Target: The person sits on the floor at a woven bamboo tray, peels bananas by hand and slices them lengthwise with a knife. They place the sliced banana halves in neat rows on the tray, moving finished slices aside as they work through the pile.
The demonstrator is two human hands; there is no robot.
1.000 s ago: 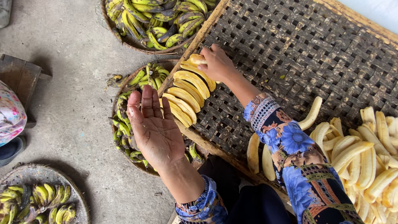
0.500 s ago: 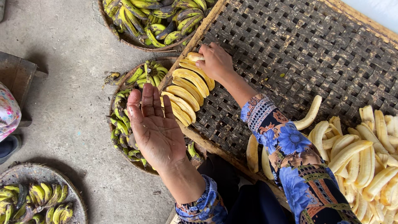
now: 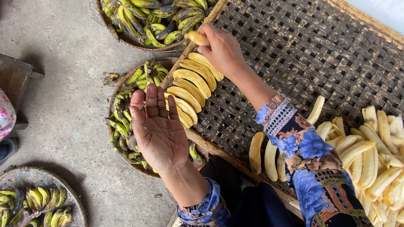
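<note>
Low in the frame's centre, the left hand (image 3: 158, 128) lies palm-up, fingers spread, holding nothing. Beyond it, a row of peeled bananas (image 3: 191, 86) lies on the woven tray (image 3: 320, 54). Farther up, the right hand (image 3: 221, 48) pinches one peeled banana (image 3: 197, 38) at the tray's edge.

light: soft, even daylight | shadows: faint | glare: top-right corner overexposed | focus: sharp
</note>
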